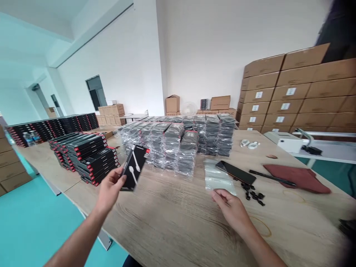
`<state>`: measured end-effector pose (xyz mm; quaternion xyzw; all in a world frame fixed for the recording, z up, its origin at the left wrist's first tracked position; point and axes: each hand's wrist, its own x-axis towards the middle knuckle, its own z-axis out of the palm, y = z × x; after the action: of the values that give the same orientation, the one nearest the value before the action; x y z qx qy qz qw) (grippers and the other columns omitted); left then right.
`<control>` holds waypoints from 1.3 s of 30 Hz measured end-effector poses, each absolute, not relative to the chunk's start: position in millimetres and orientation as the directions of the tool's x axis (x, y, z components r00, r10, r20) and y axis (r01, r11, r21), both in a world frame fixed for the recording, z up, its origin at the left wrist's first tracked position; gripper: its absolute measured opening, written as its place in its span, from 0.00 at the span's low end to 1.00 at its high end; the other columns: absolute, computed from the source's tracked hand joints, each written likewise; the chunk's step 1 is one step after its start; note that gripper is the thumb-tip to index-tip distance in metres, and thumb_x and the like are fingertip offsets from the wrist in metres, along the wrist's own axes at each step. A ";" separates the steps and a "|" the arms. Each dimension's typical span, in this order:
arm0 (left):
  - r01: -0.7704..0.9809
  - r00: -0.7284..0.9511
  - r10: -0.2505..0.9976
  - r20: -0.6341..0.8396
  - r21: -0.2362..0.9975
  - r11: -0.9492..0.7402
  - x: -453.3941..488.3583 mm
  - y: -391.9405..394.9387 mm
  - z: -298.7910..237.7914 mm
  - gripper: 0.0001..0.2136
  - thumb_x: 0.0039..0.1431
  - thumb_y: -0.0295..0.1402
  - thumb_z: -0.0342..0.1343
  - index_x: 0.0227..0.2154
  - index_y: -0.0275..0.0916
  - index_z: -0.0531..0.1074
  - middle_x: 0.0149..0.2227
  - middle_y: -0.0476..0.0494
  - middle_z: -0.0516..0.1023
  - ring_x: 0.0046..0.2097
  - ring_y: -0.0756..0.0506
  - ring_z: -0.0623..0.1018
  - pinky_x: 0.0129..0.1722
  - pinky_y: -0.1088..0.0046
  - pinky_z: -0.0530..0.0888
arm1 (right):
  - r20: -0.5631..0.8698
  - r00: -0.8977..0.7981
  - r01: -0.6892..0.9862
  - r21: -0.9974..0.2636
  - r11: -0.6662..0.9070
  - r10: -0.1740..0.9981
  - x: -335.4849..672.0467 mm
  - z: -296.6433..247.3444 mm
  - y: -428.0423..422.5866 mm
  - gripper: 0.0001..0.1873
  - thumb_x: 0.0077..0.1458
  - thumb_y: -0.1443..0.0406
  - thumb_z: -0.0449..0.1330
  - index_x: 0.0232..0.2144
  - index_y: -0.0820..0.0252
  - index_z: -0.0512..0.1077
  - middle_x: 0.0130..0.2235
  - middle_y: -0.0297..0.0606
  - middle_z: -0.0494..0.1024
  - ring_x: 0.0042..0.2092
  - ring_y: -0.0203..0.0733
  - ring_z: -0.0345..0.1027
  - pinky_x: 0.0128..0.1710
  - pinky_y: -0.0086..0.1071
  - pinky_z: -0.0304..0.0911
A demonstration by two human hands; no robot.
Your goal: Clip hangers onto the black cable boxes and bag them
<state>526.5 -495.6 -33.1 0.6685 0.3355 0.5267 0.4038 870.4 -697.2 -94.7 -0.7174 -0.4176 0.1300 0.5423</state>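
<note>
Between the thumb and fingers of my left hand [111,187] is a flat black cable box [135,167], tilted up over the table, with a white cable pictured on its front. My right hand [228,205] pinches the near edge of a clear plastic bag [218,177] lying on the wooden table. A dark smartphone [236,172] rests partly on the bag's far side. Left of my left hand stand stacks of black-and-red boxes [91,155]. Beyond both hands are piles of boxes wrapped in clear plastic [178,148].
Small black clips [253,194], a black pen [272,178], a dark red cloth [297,178] and a rubber band [263,226] lie at the right. Coiled white cables [250,144] sit farther back. A white machine [283,142] stands near stacked cartons [294,92]. Bottles [29,139] are at the far left.
</note>
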 end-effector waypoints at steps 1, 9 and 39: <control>-0.121 0.327 0.889 0.321 0.947 -0.298 546.1 -516.2 -39.2 0.18 0.48 0.41 0.59 0.41 0.39 0.72 0.43 0.41 0.78 0.42 0.41 0.77 0.42 0.67 0.72 | 0.245 0.604 0.421 -0.906 -0.042 0.758 867.5 -94.0 -697.9 0.21 0.47 0.46 0.57 0.23 0.58 0.71 0.26 0.38 0.74 0.30 0.43 0.66 0.30 0.32 0.61; -0.189 0.783 0.619 -0.063 0.924 0.333 670.4 -601.4 -64.9 0.15 0.45 0.36 0.65 0.36 0.38 0.74 0.34 0.45 0.79 0.32 0.49 0.76 0.31 0.76 0.70 | 0.129 0.358 -0.003 -0.990 0.140 0.925 848.9 -77.1 -709.2 0.23 0.49 0.45 0.59 0.30 0.60 0.71 0.28 0.37 0.75 0.28 0.38 0.67 0.22 0.27 0.59; 0.037 0.900 0.412 -0.144 0.966 0.258 744.8 -572.9 -97.7 0.19 0.46 0.30 0.57 0.44 0.38 0.68 0.32 0.47 0.75 0.32 0.47 0.74 0.31 0.74 0.69 | 0.142 0.589 0.752 -0.456 -0.476 0.796 966.2 -97.7 -648.6 0.10 0.45 0.60 0.61 0.18 0.58 0.70 0.21 0.32 0.73 0.25 0.36 0.64 0.25 0.27 0.52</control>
<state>744.8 -572.9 -97.7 0.5970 0.1879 0.1216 0.7704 966.2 -648.6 -97.7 -0.8578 -0.4512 0.0448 0.2420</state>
